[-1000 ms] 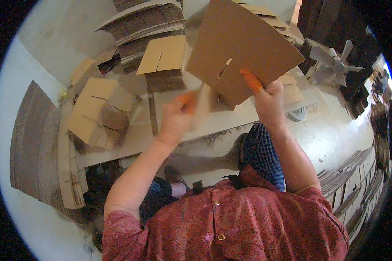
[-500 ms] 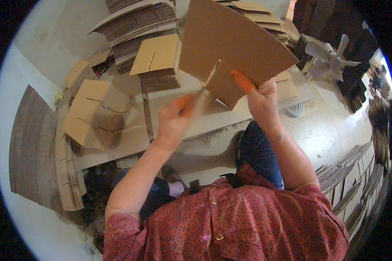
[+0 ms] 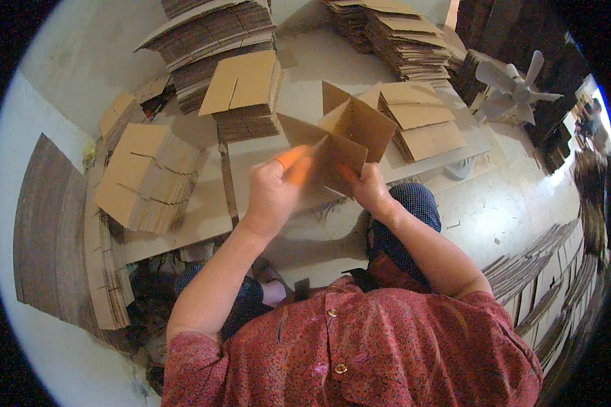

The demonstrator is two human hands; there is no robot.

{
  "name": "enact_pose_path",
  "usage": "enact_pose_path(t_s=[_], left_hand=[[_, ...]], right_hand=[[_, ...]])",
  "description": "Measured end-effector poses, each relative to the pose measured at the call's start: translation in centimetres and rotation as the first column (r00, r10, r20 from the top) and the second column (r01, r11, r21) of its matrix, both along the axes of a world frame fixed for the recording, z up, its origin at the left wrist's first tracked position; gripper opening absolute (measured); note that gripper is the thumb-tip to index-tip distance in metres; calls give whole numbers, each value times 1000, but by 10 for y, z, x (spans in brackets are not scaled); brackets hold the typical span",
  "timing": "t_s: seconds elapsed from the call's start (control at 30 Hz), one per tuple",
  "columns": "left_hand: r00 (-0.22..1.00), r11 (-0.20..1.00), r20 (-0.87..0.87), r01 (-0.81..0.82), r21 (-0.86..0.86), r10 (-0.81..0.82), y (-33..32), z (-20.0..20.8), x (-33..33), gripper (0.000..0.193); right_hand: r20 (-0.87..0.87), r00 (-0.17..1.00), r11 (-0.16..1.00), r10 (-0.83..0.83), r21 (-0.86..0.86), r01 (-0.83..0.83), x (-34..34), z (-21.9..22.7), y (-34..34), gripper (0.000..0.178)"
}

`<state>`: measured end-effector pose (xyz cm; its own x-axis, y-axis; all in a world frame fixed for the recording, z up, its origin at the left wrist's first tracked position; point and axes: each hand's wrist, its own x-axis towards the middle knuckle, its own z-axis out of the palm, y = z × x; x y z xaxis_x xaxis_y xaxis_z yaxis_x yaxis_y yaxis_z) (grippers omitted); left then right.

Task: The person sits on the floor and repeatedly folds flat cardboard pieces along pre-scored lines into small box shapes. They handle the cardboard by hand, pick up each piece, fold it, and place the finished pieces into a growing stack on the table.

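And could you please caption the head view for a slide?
Crossed cardboard pieces in the right hand, left hand alongside, amid cardboard stacks.

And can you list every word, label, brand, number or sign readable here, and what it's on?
None can be read.
The crossed cardboard pieces held by the right hand show no visible print.
No lettering shows on the slotted stacks, white fan or red shirt.
The far right background is too small and blurred to tell.

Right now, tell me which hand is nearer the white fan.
Right. The right hand grips the cardboard divider, below and left of the white fan in view; the left hand is farther left, at the divider's other side.
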<state>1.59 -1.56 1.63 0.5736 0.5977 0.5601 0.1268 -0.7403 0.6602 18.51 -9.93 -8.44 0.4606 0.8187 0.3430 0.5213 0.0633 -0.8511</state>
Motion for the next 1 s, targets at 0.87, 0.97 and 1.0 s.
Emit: enact_pose_path(t_s=[0.87,0.97,1.0], left_hand=[[757,500,316,627,-597,-572,-26,-38,69,90],[893,844,41,439,-308,-449,-3,-33,46,74],[933,920,-33,346,-185,-358,10,-34,35,70]], right_hand=[[-325,946,974,23,220,52,17,98,-40,32],[152,932,883,-328,400,246,35,128,-57,42],[237,894,894,-381,340,291,39,144,-62,44]])
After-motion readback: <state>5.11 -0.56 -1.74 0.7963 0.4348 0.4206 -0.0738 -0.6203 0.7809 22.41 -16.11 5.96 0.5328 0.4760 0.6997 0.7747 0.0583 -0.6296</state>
